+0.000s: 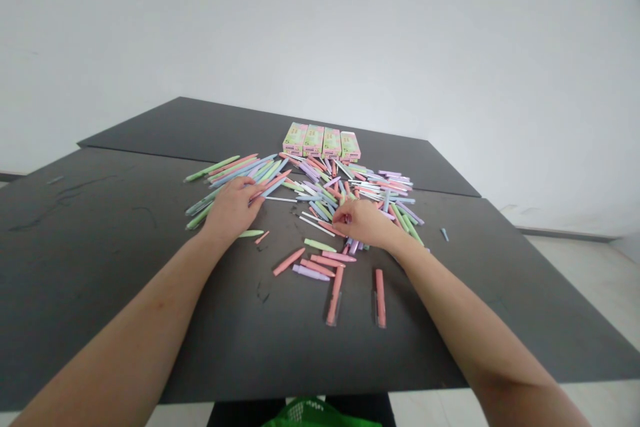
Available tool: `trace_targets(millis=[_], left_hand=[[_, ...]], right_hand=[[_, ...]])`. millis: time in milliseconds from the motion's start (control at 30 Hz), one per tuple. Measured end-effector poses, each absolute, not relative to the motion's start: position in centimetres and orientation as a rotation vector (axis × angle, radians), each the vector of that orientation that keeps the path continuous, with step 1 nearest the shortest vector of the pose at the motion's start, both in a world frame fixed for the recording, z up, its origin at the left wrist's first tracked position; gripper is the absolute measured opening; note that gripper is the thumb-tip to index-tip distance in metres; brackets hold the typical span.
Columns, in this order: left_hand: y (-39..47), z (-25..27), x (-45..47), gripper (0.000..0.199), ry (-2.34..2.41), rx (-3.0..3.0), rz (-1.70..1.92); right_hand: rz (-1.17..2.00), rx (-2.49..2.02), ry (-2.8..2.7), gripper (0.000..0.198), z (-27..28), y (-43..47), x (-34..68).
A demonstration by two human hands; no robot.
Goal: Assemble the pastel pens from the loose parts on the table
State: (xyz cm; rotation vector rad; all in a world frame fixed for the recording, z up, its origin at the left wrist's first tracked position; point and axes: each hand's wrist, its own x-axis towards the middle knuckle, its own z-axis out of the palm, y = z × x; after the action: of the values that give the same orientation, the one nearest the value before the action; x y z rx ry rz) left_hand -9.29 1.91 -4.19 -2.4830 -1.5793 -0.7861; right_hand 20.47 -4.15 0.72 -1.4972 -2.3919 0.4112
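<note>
My left hand point(234, 205) lies over a heap of pastel pens point(227, 170) on the left, its fingers curled round a coral pen point(278, 180) whose pointed end sticks out to the right. Several green and blue pens poke out beneath that hand. On the right, my right hand point(364, 221) reaches into a loose pile of pen parts point(320, 190), fingertips pinched together. What they pinch is hidden. A coral pen barrel point(330, 229) and thin white refills point(317, 223) lie right beside those fingertips.
Small pastel boxes point(313, 140) stand in a row behind the piles. Nearer me lie loose barrels point(311, 271) and two coral pieces with clear caps point(381, 299). A small blue piece point(445, 234) lies far right on the dark table point(225, 340). A white wall rises behind.
</note>
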Motion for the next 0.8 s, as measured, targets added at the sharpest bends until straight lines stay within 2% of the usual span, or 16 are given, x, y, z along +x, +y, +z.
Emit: trace_targets(millis=[133, 400, 800], left_hand=[[1.5, -3.7, -8.7, 0.034, -1.569, -2.477, -0.901], [0.0, -2.1, -5.8, 0.032, -1.403, -2.559, -1.106], [-0.1, -1.3, -0.7, 0.034, -1.248, -2.899, -0.883]], right_hand=[[0.272, -1.568, -2.527, 0.026, 0.5, -4.3, 20.3], [0.157, -1.655, -2.621, 0.025, 0.8, -4.8, 19.8], [0.209, -1.565, -2.523, 0.024, 0.0, -3.7, 21.2]])
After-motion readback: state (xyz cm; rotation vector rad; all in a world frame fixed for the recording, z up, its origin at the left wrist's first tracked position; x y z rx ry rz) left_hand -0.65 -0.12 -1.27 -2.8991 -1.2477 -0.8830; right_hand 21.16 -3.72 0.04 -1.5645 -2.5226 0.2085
